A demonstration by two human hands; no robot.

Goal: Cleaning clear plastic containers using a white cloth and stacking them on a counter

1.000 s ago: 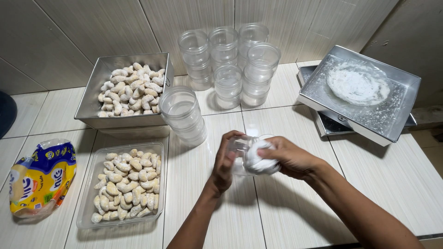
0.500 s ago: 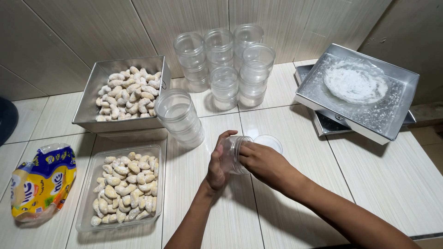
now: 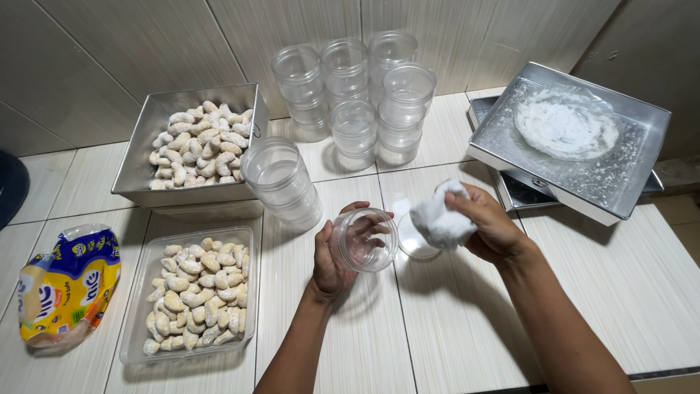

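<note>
Left hand: your left hand [image 3: 334,257] curls around a small clear jar [image 3: 364,239], held tipped above the near middle of the tiled counter [image 3: 437,321], its open mouth turned toward you.
Right hand: your right hand [image 3: 490,225] is bunched tight around a crumpled white cloth [image 3: 440,219], just beside the jar's rim.
Jar contents: nothing shows inside it.
Lid: one clear round lid [image 3: 415,245] lies flat on the counter under the cloth.
Metal pan: one steel pan [image 3: 146,157] at the back left edge, full of pale crescent cookies [image 3: 198,144].
Plastic tray: one clear tray [image 3: 138,321] at the near left edge, also filled with cookies.
Jar stacks: one leaning stack [image 3: 283,182] stands beside the pan; five more upright stacks [image 3: 354,95] cluster along the back wall.
Flour tray: one square metal tray [image 3: 634,175] at the right edge holds a mound of white powder [image 3: 565,130] and rests on another container.
Bag: one yellow and blue bag [image 3: 67,284] lies at the far left edge.
</note>
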